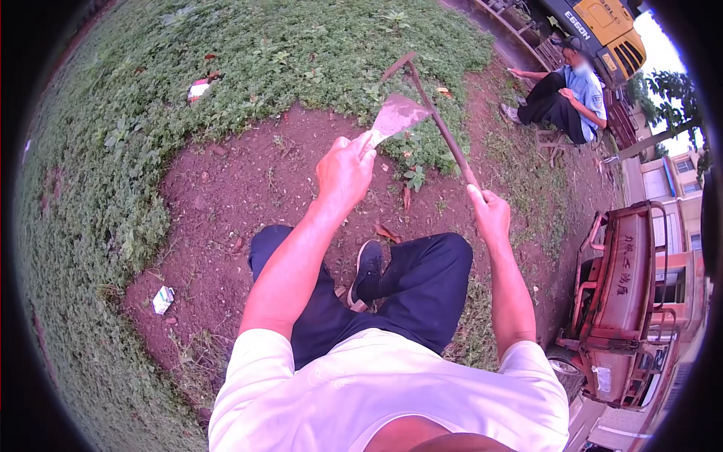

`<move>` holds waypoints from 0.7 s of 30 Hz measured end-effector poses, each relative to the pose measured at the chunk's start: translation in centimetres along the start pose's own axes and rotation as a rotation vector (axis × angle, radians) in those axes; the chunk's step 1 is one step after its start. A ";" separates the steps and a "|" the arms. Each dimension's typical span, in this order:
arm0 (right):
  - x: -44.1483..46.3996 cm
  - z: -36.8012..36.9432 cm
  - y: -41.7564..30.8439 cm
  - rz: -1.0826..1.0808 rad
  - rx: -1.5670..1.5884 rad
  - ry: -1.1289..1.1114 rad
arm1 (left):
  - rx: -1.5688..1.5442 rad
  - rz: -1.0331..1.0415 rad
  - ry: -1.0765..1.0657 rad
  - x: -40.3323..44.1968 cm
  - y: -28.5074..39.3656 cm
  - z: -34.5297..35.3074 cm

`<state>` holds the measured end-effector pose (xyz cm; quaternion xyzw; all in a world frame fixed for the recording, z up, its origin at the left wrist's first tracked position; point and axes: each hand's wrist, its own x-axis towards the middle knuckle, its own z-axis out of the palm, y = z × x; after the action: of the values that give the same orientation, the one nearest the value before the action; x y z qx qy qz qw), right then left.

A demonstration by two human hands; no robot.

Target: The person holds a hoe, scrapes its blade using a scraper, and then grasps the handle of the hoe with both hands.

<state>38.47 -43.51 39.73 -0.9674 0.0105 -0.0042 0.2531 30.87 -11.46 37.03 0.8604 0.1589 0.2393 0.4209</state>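
Observation:
My left hand [345, 173] is closed around the handle of a scraper [399, 115], whose wide flat blade is smeared with soil. My right hand [491, 214] grips the end of a small hoe [444, 128] with a long thin wooden handle and a narrow, angled head. The scraper's blade edge meets the hoe's shaft in view; I cannot tell whether they touch. Both tools are held up above bare brown soil [248, 177] and the edge of low green plants [248, 60]. My bent legs and one dark shoe [368, 264] are below.
A crumpled white-green packet [163, 300] lies on the soil at left, and a red-white packet [199, 90] among the plants. A seated person [572, 94] is at the upper right, by a yellow excavator [602, 30]. A rusty red truck [617, 294] stands at right.

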 end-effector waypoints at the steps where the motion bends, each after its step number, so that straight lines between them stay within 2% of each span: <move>1: 0.0 -0.1 -0.5 -0.013 -0.001 -0.005 | 0.007 -0.070 -0.034 0.1 -0.2 -0.3; 4: -0.6 -0.6 -0.7 -0.058 0.001 0.015 | -0.162 -0.070 -0.004 0.8 -0.3 -1.1; 6: 0.1 -0.4 0.1 -0.033 0.031 -0.069 | -0.304 0.105 0.149 0.7 -0.2 -1.3; 7: 0.2 -0.6 -0.7 -0.028 -0.067 -0.079 | -0.310 0.003 0.096 0.3 0.7 -2.8; 8: 0.1 -0.5 -0.2 -0.004 -0.083 -0.101 | -0.321 0.093 0.258 0.5 -0.5 -1.9; 9: 0.7 0.5 2.0 -0.021 -0.069 -0.092 | -0.314 0.009 0.249 1.0 -2.1 -0.8; 10: 0.0 1.0 2.1 -0.003 -0.005 -0.070 | -0.194 -0.160 0.079 1.5 -2.7 -1.3; 11: -0.8 1.1 2.1 -0.023 0.112 -0.066 | -0.169 -0.199 0.030 1.7 -3.5 -0.7; 12: -1.8 1.3 1.4 -0.028 0.165 -0.072 | -0.255 -0.212 0.001 1.5 -3.6 -0.4; 13: -1.7 1.9 2.2 -0.106 0.193 -0.066 | -0.261 -0.143 0.133 1.1 -3.5 0.7; 14: -2.8 2.1 1.2 -0.166 0.112 -0.025 | -0.323 -0.151 0.151 0.5 -2.8 0.1; 15: -3.0 2.7 1.0 -0.196 0.108 -0.073 | -0.438 -0.154 0.099 0.9 -3.3 0.5; 16: -3.4 3.2 1.3 -0.219 0.106 0.025 | -0.685 -0.414 -0.063 0.5 -2.2 -1.8; 17: -4.0 3.7 1.7 -0.234 0.096 0.118 | -0.704 -0.446 -0.068 0.5 -2.8 -1.7; 18: -4.5 3.8 1.8 -0.247 0.075 0.066 | -0.727 -0.446 0.070 1.0 -4.1 0.6; 21: -4.6 3.8 2.4 -0.273 0.150 0.073 | -0.874 -0.622 0.041 0.5 -3.3 -1.7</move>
<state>33.87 -43.62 35.24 -0.9374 -0.1121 -0.0743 0.3213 30.09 -8.13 35.43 0.5126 0.3000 0.1640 0.7876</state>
